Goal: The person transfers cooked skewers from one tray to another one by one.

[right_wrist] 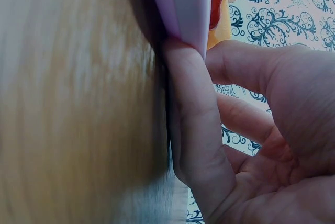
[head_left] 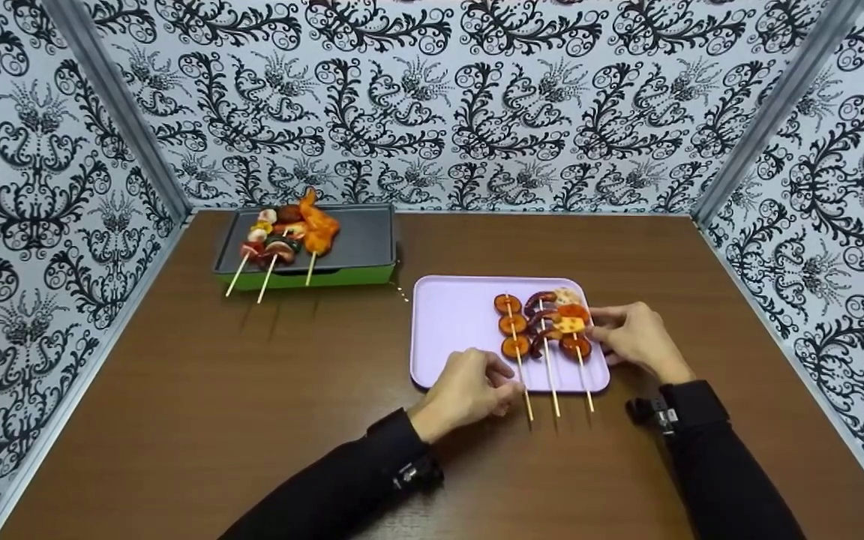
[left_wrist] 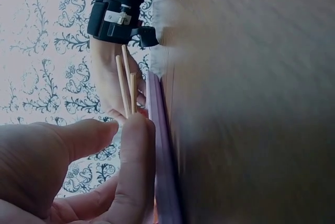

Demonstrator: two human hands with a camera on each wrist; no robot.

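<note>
A lilac tray (head_left: 447, 322) holds three skewers of toy food on its right half. One is a skewer of round orange-brown slices (head_left: 513, 325), the middle one a skewer of dark red curled pieces (head_left: 542, 319), and the rightmost a mixed skewer (head_left: 571, 324). My left hand (head_left: 469, 390) is over the tray's front edge, beside the sticks; its thumb and index finger stand apart in the left wrist view, with the stick ends (left_wrist: 125, 82) beyond them. My right hand (head_left: 642, 337) pinches the tray's right rim, a finger (right_wrist: 193, 88) at its underside and the thumb above.
At the back left stands a green grill (head_left: 357, 275) with a dark grey plate. On it lie a toy drumstick-like skewer (head_left: 318, 229) and two mixed skewers (head_left: 276, 244), their sticks jutting over the front. Patterned walls (head_left: 432, 97) border the brown table (head_left: 252, 420).
</note>
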